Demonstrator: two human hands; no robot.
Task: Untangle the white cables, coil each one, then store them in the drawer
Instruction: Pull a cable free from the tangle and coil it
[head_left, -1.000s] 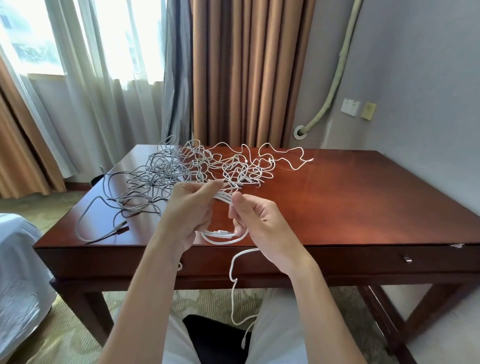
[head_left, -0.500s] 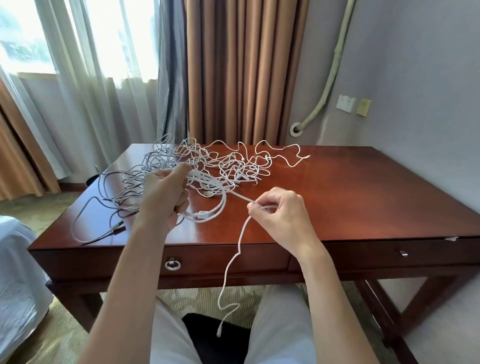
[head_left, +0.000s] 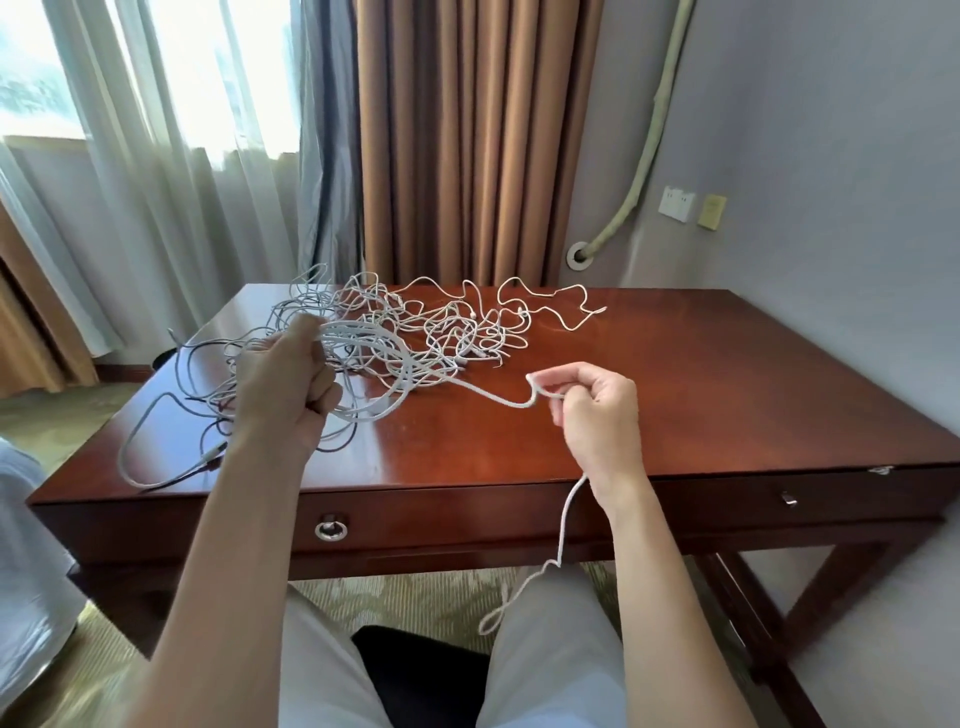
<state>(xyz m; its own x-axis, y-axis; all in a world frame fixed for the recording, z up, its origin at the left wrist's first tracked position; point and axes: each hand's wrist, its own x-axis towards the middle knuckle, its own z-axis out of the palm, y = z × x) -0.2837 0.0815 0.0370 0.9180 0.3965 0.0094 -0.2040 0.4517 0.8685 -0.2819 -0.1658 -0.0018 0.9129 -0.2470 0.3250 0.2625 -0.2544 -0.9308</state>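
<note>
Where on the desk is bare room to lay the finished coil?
The right half of the desk top is bare, from the right hand to the wall-side edge, and so is the front strip between the hands. The tangle of cables crowds the left and back, around the left hand.

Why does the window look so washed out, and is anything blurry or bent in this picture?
Head view: daylight overexposes the window; soft glare sits on the desk top; the wide lens bows the desk edges; the left hand is slightly motion-blurred, the right hand sharper.
</note>
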